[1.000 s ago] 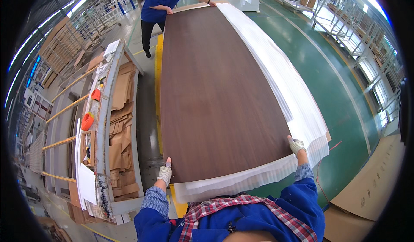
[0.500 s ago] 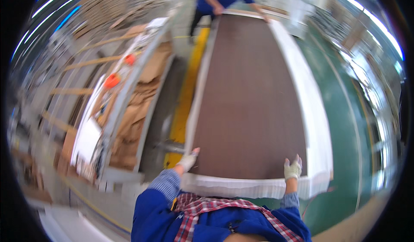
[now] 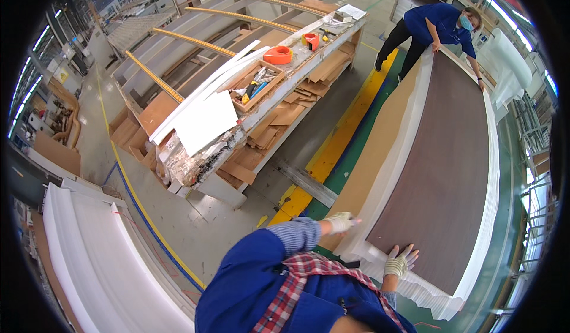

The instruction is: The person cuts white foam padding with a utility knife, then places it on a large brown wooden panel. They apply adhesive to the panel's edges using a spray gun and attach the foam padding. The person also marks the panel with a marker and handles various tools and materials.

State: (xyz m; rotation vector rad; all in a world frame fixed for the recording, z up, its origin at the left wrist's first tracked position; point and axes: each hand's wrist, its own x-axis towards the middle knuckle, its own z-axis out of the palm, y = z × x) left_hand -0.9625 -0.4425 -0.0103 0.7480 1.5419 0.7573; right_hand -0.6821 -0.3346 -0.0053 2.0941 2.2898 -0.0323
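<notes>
A long dark brown panel lies on white foam sheeting, with brown cardboard showing along its left side. My right hand, in a pale glove with bare fingertips, rests on the panel's near end with fingers spread. My left hand, gloved alike, is over the cardboard beside the foam's edge, left of the panel's near corner. Its fingertips point toward the panel and are slightly blurred; I see nothing held in it. At the far end, a masked co-worker in blue has both hands on the panel's edges.
To the left stands a workbench with a wooden tool tray, orange tape dispensers and a white sheet; cardboard pieces fill its shelf. White foam sheets lie at lower left. A metal beam crosses the yellow floor strip.
My view has swung left, so the panel now appears farther right. My left hand has come off the panel's left edge to over the cardboard, which now shows. My right hand stays on the near end.
</notes>
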